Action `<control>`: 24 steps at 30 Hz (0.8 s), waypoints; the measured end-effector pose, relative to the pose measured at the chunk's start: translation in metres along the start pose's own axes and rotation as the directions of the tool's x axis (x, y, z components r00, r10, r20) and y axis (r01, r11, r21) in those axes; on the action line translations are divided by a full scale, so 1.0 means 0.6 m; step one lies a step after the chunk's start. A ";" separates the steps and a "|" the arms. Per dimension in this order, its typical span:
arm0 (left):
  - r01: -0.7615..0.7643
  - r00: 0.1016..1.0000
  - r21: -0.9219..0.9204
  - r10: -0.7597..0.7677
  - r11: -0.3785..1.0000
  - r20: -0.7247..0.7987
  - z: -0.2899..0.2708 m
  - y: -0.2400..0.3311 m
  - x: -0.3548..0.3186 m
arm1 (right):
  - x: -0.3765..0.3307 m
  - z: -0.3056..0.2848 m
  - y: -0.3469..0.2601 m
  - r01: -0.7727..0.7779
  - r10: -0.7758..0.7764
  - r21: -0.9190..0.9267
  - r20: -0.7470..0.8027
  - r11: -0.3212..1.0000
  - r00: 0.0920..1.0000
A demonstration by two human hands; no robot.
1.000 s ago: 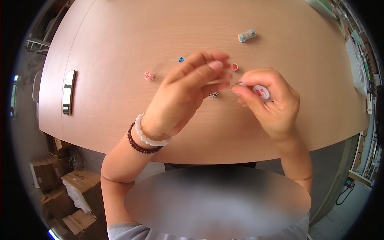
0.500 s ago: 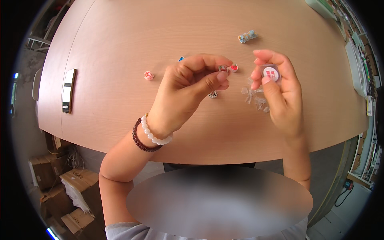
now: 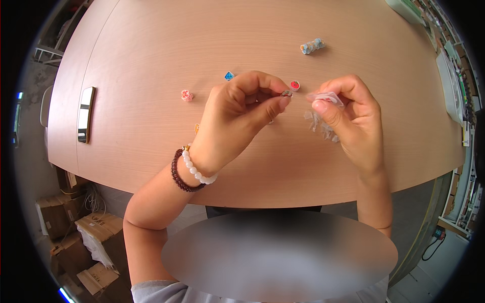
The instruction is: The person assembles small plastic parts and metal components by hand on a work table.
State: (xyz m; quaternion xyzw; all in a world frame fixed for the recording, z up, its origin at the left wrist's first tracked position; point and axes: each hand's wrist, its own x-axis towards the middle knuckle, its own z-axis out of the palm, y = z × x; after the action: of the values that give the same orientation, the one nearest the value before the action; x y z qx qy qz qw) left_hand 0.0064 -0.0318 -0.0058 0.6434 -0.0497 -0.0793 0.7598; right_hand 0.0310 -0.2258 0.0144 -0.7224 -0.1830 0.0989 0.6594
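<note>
Several small things lay scattered over the broad, matt, pale-brown wooden table (image 3: 151, 60), and the frame read from left to right as follows. At the far left a slim dark rectangular slab with a glossy face (image 3: 85, 114), perhaps a phone, lay flat near the table's edge. Further right sat a tiny pink-and-white rounded charm (image 3: 187, 95), then a small blue diamond-shaped charm (image 3: 229, 76). Left of centre, the left hand (image 3: 237, 116), its wrist ringed by a dark red bead bracelet (image 3: 178, 174) and a white bead bracelet (image 3: 198, 171), pinched a minute greyish bead-like piece (image 3: 286, 93) tightly between thumb and fingertips, held just above the table. That piece looked hard, very light and easily dropped, so a narrow fingertip pinch across its sides seemed the only sure hold. Just beside it lay a small round red-and-white charm (image 3: 294, 85). Right of centre, the right hand (image 3: 353, 126) was closed with thumb and forefinger on a crumpled clear plastic wrapper (image 3: 323, 108) with something pink showing inside; the film seemed thin, soft, slippery and crackly, best gripped at a bunched edge. In the upper right of the frame rested a short row of pale blue and white beads (image 3: 311, 46), well apart from both hands.
</note>
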 end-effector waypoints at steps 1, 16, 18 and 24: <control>-0.006 1.000 -0.024 0.006 1.000 -0.002 0.001 -0.001 0.000 | 0.000 0.001 0.001 0.000 0.000 0.001 0.001 1.000 1.000; -0.065 0.998 -0.038 0.065 0.997 0.002 0.007 -0.010 -0.007 | 0.006 0.019 0.025 -0.011 0.018 0.309 -0.018 0.951 1.000; -0.088 0.996 0.004 0.088 0.996 0.000 0.008 -0.010 -0.009 | 0.006 0.019 0.024 0.017 -0.012 0.237 -0.025 0.971 1.000; -0.159 0.987 0.162 0.163 0.974 -0.008 0.012 -0.010 -0.017 | 0.003 0.022 0.023 -0.002 0.005 0.185 -0.017 0.983 1.000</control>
State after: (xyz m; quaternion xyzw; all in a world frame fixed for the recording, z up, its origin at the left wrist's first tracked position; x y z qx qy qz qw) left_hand -0.0052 -0.0379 -0.0100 0.6973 -0.0997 -0.0064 0.7098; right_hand 0.0293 -0.2142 -0.0004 -0.6592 -0.1661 0.1104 0.7250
